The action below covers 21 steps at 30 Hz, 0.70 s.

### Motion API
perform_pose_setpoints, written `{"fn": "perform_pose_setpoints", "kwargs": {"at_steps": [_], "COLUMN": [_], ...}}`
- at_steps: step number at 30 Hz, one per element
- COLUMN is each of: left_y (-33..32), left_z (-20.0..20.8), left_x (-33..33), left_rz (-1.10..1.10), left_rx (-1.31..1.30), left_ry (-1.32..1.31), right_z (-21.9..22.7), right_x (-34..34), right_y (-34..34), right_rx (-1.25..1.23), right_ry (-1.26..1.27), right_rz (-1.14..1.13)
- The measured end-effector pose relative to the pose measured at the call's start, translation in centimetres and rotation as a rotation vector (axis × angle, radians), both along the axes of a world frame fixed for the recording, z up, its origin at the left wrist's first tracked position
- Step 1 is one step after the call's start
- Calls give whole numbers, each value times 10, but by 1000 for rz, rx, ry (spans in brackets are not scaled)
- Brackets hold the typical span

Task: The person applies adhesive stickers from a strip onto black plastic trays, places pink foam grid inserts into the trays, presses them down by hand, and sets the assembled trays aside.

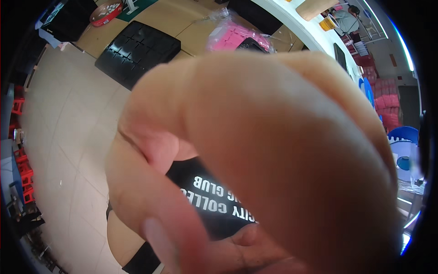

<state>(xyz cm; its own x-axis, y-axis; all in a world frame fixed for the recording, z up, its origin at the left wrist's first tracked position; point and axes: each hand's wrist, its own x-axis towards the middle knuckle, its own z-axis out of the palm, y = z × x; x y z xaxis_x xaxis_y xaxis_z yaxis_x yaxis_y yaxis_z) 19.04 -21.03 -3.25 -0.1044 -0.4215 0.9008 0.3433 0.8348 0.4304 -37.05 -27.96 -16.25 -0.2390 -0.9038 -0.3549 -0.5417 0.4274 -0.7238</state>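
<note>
A large, blurred hand fills the middle of the head view, very close to the camera. It appears to be my right hand (292,137), as its bulk comes in from the lower right. Its fingers bend over to the left and down, and a nail shows at the lower left. Through the gap between the fingers I see my black shirt (210,196) with white print. Whether anything is held is hidden by the blur and the closeness. My left hand cannot be made out apart from this.
A black tufted cushion (137,48) lies on brown cardboard (187,18), near a pink item (228,36) in clear plastic. A white table (315,32) bears a cup of amber liquid (327,23). Red stools (25,173) line the far left; a person (349,23) is at the far right.
</note>
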Motion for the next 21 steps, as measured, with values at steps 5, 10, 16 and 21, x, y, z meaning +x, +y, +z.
{"fn": "perform_pose_setpoints", "kwargs": {"at_steps": [5,10,16,21], "left_y": [-27,-110,-176,-285], "left_z": [1,-2,18,-69], "left_x": [48,27,-13,-16], "left_rz": [-27,-106,-140,111], "left_rx": [-180,-268,-339,440], "left_ry": [42,87,112,119], "right_z": [-86,-104,-93,-96], "right_x": [-123,-133,-90,-68], "right_y": [28,54,62,108], "right_rx": [21,137,312,382], "right_ry": [53,99,125,134], "right_rz": [31,0,20,-154]}}
